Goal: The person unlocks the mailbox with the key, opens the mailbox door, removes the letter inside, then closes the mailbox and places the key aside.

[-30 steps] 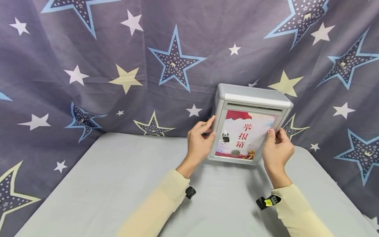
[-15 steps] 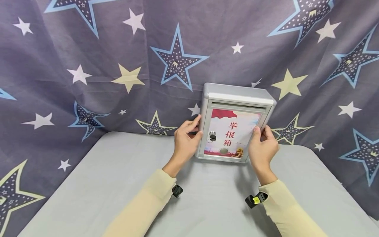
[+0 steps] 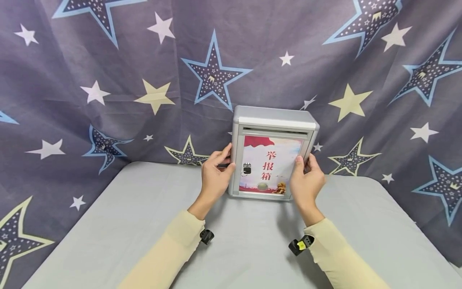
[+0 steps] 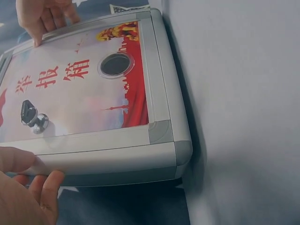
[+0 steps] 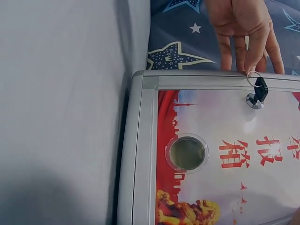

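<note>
The metal box (image 3: pixel 273 154) stands between the two hands, roughly upright, its front facing the person. The left hand (image 3: pixel 214 176) pinches the box's left edge, thumb on the front corner and fingers along the side wall; the right hand (image 3: pixel 306 180) pinches the opposite edge, thumb on the front frame, its other fingers at the side and partly hidden. Below the box, the grey cloth (image 3: pixel 119 228) spreads wide to left and right and toward the person (whether the bottom edge touches it, I cannot tell). Close behind the box hangs the dark curtain (image 3: pixel 119 76), soft and creased, printed with stars. The box has smooth silver walls, rounded corners and a narrow slot (image 3: pixel 276 131) across the top of its front. Beneath that slot sits a flat printed panel (image 3: pixel 285 146) with red characters and a red lower band, plus a round window (image 5: pixel 187 153) near the box's bottom. By the box's left edge, a shiny lock (image 5: pixel 254 101) bears a black-headed key (image 4: pixel 28 111).
</note>
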Available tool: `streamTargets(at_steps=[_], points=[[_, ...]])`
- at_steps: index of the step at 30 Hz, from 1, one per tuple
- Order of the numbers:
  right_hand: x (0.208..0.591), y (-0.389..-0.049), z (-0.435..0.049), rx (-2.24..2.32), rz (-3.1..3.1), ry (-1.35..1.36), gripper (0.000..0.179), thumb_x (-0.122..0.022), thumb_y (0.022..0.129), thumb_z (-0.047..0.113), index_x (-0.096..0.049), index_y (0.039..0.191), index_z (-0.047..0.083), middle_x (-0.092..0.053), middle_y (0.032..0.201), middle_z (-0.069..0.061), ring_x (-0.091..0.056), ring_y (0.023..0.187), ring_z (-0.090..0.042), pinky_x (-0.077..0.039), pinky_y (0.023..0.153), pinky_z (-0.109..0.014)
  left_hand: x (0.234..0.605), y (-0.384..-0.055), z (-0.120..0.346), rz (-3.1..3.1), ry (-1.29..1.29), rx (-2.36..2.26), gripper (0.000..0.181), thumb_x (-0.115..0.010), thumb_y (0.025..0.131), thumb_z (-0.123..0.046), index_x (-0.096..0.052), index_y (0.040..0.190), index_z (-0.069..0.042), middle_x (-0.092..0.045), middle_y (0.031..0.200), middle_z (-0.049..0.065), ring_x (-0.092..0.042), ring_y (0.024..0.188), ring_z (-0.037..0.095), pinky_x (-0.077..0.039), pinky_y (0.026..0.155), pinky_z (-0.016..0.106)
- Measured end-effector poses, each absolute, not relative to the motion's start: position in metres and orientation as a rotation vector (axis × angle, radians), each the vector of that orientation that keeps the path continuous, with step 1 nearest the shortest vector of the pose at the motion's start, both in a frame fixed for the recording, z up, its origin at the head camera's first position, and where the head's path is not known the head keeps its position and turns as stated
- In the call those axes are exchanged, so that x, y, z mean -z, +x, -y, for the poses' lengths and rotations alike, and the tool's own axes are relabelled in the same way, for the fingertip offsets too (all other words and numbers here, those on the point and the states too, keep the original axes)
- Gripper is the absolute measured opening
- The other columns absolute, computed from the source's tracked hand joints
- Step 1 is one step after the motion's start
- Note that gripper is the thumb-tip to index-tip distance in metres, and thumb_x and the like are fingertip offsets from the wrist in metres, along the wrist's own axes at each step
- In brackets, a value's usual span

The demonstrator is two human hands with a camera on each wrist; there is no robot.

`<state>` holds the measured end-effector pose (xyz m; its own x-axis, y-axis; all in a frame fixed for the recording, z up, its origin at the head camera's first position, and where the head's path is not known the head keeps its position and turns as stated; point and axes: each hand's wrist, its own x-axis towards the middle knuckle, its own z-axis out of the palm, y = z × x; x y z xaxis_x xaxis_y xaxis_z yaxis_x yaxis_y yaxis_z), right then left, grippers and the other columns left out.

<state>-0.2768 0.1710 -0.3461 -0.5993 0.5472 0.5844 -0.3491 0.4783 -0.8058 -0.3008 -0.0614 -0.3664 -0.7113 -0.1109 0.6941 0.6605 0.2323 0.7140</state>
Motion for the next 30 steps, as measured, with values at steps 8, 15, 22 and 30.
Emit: streamTargets(at_steps=[8, 15, 22, 30], points=[[0.355, -0.278, -0.165, -1.301, 1.856, -0.167, 0.031, -0.063, 0.103, 0.017, -0.069, 0.126, -0.001, -0.074, 0.104, -0.018, -0.066, 0.09, -0.016, -0.047, 0.072, -0.015, 0.373, -0.299, 0.068, 1.852, -0.466, 1.548, 0.057, -0.074, 0.085, 0.009, -0.068, 0.136, -0.016, -0.071, 0.114, 0.009, -0.07, 0.091, 0.026, -0.061, 0.072, 0.035], [0.357, -0.275, -0.166, -1.354, 1.876, -0.122, 0.037, -0.061, 0.104, 0.018, -0.063, 0.136, 0.0, -0.069, 0.119, -0.018, -0.065, 0.106, -0.023, -0.052, 0.086, -0.031, 0.376, -0.299, 0.067, 1.817, -0.484, 1.542, 0.057, -0.074, 0.085, 0.009, -0.068, 0.137, -0.013, -0.071, 0.114, 0.009, -0.069, 0.092, 0.025, -0.06, 0.071, 0.033], [0.359, -0.27, -0.173, -1.451, 1.909, -0.066, 0.044, -0.06, 0.102, 0.017, -0.055, 0.143, 0.001, -0.062, 0.13, -0.017, -0.06, 0.119, -0.025, -0.049, 0.102, -0.043, 0.377, -0.298, 0.064, 1.806, -0.47, 1.547, 0.058, -0.073, 0.085, 0.012, -0.068, 0.137, -0.013, -0.071, 0.116, 0.011, -0.069, 0.093, 0.028, -0.06, 0.071, 0.04], [0.352, -0.264, -0.166, -1.418, 1.965, 0.016, 0.071, -0.066, 0.096, 0.015, -0.03, 0.155, 0.003, -0.041, 0.142, -0.02, -0.045, 0.122, -0.031, -0.039, 0.106, -0.047, 0.376, -0.297, 0.064, 1.83, -0.424, 1.563, 0.058, -0.073, 0.086, 0.01, -0.068, 0.137, -0.016, -0.07, 0.117, 0.009, -0.07, 0.094, 0.025, -0.061, 0.075, 0.043]])
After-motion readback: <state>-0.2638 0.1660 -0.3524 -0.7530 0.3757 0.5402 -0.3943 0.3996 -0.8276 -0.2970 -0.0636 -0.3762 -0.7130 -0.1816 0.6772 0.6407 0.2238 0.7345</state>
